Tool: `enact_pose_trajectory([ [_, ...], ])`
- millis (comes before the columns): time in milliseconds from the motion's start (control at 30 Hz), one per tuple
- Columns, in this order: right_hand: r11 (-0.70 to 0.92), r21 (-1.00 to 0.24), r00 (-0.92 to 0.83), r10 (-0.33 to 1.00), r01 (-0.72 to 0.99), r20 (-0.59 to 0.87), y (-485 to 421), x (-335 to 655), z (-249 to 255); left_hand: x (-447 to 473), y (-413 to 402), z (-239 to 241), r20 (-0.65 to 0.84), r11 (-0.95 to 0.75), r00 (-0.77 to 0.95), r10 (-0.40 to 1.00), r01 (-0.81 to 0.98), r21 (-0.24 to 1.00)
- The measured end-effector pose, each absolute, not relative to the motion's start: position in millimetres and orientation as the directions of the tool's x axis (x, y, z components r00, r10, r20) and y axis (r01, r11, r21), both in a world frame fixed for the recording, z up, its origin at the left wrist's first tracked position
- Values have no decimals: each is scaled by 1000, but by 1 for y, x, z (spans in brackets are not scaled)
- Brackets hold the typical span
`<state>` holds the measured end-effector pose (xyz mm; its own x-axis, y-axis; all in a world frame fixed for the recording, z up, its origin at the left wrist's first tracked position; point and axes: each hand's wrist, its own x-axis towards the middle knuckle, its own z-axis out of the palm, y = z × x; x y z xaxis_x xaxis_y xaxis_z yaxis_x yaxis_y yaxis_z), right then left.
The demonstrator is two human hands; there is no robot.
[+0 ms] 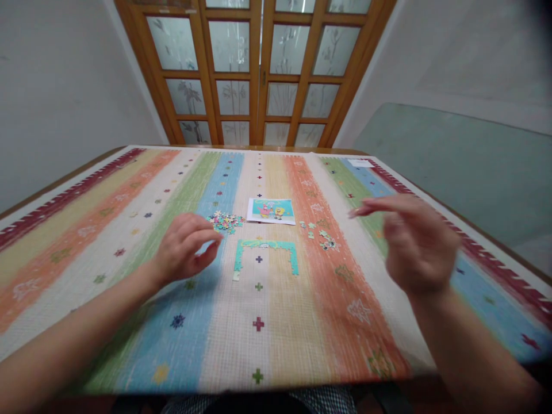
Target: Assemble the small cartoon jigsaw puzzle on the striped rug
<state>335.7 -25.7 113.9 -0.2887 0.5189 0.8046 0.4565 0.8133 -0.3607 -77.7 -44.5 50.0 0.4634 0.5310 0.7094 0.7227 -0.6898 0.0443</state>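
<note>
**Jigsaw border (267,245) was joined along three sides**

In the head view, two bare hands were raised over the tabletop (345,152). The left hand (187,247) was curled, thumb and fingertips close together; whether they pinched anything could not be told. Just beyond it lay one heap of interlocking jigsaw pieces (226,222), too jumbled to count. The right hand (418,241) was blurred, its forefinger stretched out and its thumb spread away from it.

The flat turquoise border lay between the hands, squared off and open toward the person. Behind it was one rectangular, white-edged SpongeBob picture card (271,211). To the card's right, three single pieces (311,234) lay near a small cluster of pieces (328,241). One striped, woven-looking tablecloth (284,339) lay under everything.
</note>
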Motion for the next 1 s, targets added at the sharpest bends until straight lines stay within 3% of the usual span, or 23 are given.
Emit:
enact_pose_trajectory([
  [33,834,-332,-346,500,441,794,-19,332,106,-81,-38,44,695,-670,480,535,742,3],
  [133,865,-217,-565,466,452,680,5,321,74,-94,-18,22,541,-510,427,725,860,4],
  [267,835,-203,-642,528,511,555,27,320,31,-113,-9,2,360,-404,360,861,913,54],
  [467,778,-323,-653,629,540,422,32,329,8,-102,-11,1,247,-413,377,893,904,110],
  [667,768,-346,-667,640,538,383,29,325,10,-77,0,2,136,-540,525,840,834,112],
  [800,749,-378,-647,662,544,378,27,327,11,-84,-3,1,151,-561,543,826,819,119],
  [1000,735,-400,-623,677,547,392,26,332,12,-98,-11,2,297,-629,571,765,761,156],
])
